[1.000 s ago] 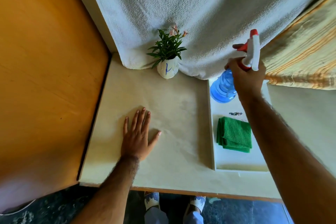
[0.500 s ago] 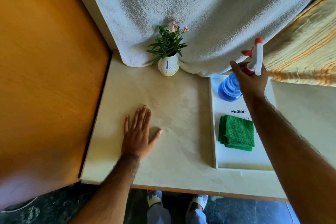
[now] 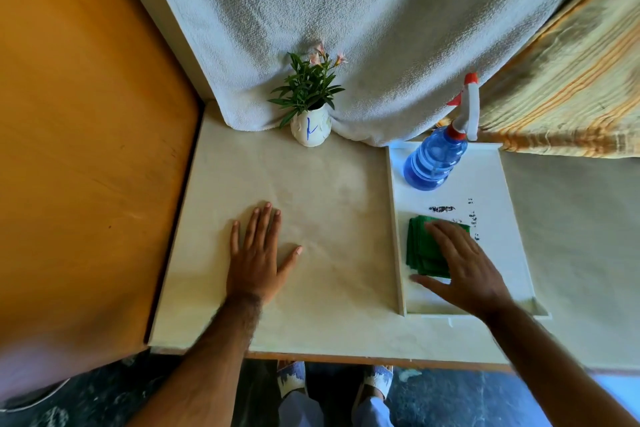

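My left hand [image 3: 258,253] lies flat with spread fingers on the cream tabletop [image 3: 322,198]. My right hand [image 3: 460,267] reaches over a folded green cloth [image 3: 420,248] in the white tray [image 3: 498,204], its fingers straight and laid on the cloth, thumb out to the left. The hand covers the cloth's right part. A blue spray bottle [image 3: 434,159] with a white and red trigger head stands free at the tray's far end, apart from both hands.
A small white vase with a green flowering plant [image 3: 310,104] stands at the back of the table against a hanging white towel [image 3: 346,10]. An orange wooden panel [image 3: 86,114] borders the left side. Striped yellow fabric [image 3: 571,80] hangs at the right. My feet show below the table's front edge.
My right hand let go of the spray bottle, which now stands in the tray, and came back toward me onto the green cloth. My left hand stayed flat on the table.
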`<state>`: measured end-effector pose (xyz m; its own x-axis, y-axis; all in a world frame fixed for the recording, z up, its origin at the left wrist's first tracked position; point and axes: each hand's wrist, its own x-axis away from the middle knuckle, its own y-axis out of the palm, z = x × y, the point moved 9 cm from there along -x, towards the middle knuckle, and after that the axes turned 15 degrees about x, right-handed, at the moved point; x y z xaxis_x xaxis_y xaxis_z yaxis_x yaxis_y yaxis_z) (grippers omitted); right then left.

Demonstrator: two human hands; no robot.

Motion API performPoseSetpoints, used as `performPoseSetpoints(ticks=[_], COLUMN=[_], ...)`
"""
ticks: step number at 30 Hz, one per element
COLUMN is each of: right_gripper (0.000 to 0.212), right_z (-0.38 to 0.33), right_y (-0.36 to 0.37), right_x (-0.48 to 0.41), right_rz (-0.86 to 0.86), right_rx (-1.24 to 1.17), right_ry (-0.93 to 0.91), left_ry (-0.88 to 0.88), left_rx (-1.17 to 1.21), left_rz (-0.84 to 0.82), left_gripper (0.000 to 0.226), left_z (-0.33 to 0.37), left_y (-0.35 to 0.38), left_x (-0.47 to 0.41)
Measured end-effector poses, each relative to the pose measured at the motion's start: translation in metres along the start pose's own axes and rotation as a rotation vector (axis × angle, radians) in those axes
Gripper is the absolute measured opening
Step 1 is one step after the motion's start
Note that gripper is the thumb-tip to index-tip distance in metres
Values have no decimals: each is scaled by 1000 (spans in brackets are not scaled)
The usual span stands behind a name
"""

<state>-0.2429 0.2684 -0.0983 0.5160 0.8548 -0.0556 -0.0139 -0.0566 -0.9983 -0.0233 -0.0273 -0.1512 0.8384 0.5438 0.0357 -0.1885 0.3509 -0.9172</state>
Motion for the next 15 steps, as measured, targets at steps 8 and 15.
performPoseSetpoints(ticks=[8, 15], right_gripper=[89, 81], right_z=[1, -32], right_y=[5, -52], right_x=[-7, -28], right_rz=[-29, 168], right_rx=[-19, -165], right_ry=[35, 36], left_ry=[-19, 2], left_rx=[18, 32], left_rz=[-16, 16], left_gripper=[89, 88], left_z=[1, 1], left_y=[-1, -1], left_x=[0, -1])
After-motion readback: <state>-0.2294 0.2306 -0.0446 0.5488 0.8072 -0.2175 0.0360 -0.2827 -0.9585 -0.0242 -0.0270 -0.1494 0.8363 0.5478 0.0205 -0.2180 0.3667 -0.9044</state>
